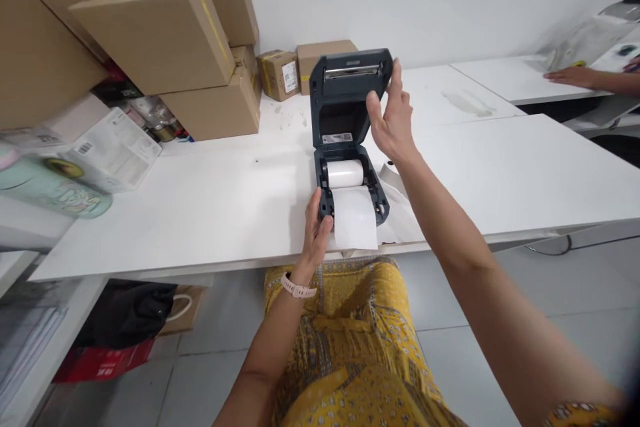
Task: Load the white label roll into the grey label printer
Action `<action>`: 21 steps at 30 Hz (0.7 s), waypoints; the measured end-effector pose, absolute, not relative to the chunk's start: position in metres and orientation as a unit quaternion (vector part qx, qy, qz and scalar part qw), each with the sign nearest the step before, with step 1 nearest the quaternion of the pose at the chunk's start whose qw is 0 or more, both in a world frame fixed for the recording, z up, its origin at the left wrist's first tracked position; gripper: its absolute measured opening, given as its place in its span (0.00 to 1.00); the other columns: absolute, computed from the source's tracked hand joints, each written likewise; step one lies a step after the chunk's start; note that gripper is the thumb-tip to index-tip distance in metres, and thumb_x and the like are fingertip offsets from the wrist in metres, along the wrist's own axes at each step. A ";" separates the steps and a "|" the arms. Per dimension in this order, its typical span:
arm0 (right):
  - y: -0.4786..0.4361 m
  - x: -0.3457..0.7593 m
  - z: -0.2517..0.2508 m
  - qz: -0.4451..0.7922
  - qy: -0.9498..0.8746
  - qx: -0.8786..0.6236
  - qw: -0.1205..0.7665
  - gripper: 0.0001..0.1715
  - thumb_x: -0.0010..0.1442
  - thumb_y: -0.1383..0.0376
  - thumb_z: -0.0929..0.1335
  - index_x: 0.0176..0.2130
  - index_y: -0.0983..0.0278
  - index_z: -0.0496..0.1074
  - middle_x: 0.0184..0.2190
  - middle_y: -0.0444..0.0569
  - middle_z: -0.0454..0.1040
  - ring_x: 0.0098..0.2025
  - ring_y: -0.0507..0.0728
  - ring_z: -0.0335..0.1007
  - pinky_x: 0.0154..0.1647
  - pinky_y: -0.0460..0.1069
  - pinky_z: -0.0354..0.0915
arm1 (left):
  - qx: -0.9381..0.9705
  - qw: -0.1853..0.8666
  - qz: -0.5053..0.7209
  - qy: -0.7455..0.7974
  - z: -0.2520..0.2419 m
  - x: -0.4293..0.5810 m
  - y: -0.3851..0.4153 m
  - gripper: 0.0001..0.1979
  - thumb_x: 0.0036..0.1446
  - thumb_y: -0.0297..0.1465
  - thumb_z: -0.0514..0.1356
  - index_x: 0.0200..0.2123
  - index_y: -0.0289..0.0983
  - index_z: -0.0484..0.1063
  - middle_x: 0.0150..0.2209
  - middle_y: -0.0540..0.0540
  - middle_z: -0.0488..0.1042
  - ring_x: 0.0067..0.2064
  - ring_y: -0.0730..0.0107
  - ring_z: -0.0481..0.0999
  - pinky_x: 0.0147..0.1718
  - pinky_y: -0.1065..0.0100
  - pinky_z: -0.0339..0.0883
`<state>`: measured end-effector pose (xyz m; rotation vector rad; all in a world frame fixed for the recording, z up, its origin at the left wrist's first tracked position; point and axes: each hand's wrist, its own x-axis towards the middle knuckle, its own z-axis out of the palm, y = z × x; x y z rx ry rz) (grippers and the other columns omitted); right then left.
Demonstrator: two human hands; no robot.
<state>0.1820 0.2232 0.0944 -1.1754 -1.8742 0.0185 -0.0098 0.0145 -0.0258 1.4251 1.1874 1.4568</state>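
Observation:
A dark grey label printer [320,163] stands at the table's front edge with its lid [352,90] raised. Inside its base sits a white label roll [345,173], and a white label strip [355,217] hangs out over the front. My left hand [316,233] grips the base's front left corner, fingers along the side and thumb near the strip. Up at the right edge of the lid, my right hand [395,117] holds it, thumb in front and fingers along the outer side. Beside the base lies another white roll [393,177], partly hidden by my right arm.
Brown cardboard boxes [150,40] are stacked at the back left. A white box [117,147] and a mint-green bottle [55,183] are at the left. Another person's hand [570,77] rests on the white table [500,173] at the far right. A cable [550,252] hangs below the edge.

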 end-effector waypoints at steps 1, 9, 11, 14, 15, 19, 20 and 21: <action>0.232 0.182 0.098 0.013 -0.761 -0.474 0.442 0.50 0.70 0.33 0.47 0.78 0.48 0.23 0.76 0.55 0.58 0.73 0.75 0.59 0.68 0.76 0.59 | 0.558 0.378 0.572 0.468 -0.026 -0.010 0.014 0.38 0.69 0.57 0.53 0.76 0.50 0.55 0.79 0.44 0.52 0.81 0.49 0.46 0.78 0.48 0.40; 0.271 0.188 0.113 0.117 -0.776 -0.477 0.395 0.65 0.64 0.30 0.58 0.80 0.60 0.29 0.67 0.60 0.72 0.62 0.76 0.74 0.63 0.73 0.67 | 0.532 0.372 0.588 0.481 -0.022 -0.011 0.021 0.34 0.70 0.56 0.52 0.71 0.47 0.65 0.75 0.42 0.61 0.78 0.52 0.56 0.77 0.49 0.47; 0.271 0.192 0.114 0.133 -0.782 -0.463 0.396 0.68 0.62 0.30 0.62 0.80 0.60 0.29 0.69 0.60 0.71 0.61 0.75 0.75 0.63 0.72 0.69 | 0.508 0.374 0.596 0.497 -0.015 -0.015 0.034 0.30 0.70 0.54 0.53 0.66 0.43 0.70 0.71 0.39 0.68 0.75 0.51 0.62 0.74 0.48 0.54; 0.263 0.196 0.114 0.156 -0.789 -0.445 0.395 0.69 0.61 0.31 0.64 0.79 0.57 0.29 0.71 0.58 0.69 0.61 0.74 0.75 0.63 0.71 0.69 | 0.474 0.372 0.596 0.531 -0.002 -0.022 0.067 0.26 0.64 0.43 0.63 0.61 0.40 0.73 0.66 0.36 0.73 0.69 0.46 0.70 0.69 0.46 0.62; 0.258 0.196 0.113 0.157 -0.787 -0.441 0.401 0.68 0.61 0.32 0.65 0.79 0.56 0.30 0.72 0.57 0.67 0.62 0.74 0.74 0.64 0.70 0.68 | 0.475 0.373 0.589 0.538 0.002 -0.024 0.080 0.29 0.59 0.38 0.66 0.63 0.40 0.71 0.68 0.36 0.71 0.68 0.45 0.70 0.68 0.45 0.63; 0.225 0.193 0.103 0.121 -0.766 -0.439 0.454 0.59 0.63 0.35 0.66 0.78 0.54 0.42 0.75 0.58 0.60 0.67 0.74 0.68 0.65 0.68 0.68 | 0.456 0.413 0.570 0.544 0.010 -0.026 0.123 0.44 0.45 0.25 0.68 0.68 0.39 0.66 0.71 0.34 0.65 0.71 0.39 0.66 0.70 0.42 0.60; 0.215 0.191 0.100 0.114 -0.767 -0.441 0.452 0.54 0.64 0.38 0.66 0.77 0.56 0.47 0.74 0.59 0.62 0.66 0.73 0.69 0.65 0.67 0.68 | 0.450 0.432 0.570 0.535 0.010 -0.026 0.129 0.46 0.43 0.24 0.67 0.68 0.38 0.65 0.71 0.33 0.66 0.71 0.39 0.67 0.70 0.43 0.60; 0.206 0.189 0.096 0.114 -0.776 -0.442 0.435 0.49 0.65 0.40 0.66 0.75 0.58 0.54 0.71 0.60 0.67 0.64 0.72 0.71 0.65 0.67 0.68 | 0.445 0.450 0.571 0.524 0.010 -0.025 0.134 0.47 0.41 0.23 0.66 0.69 0.38 0.64 0.70 0.33 0.66 0.70 0.40 0.67 0.69 0.44 0.61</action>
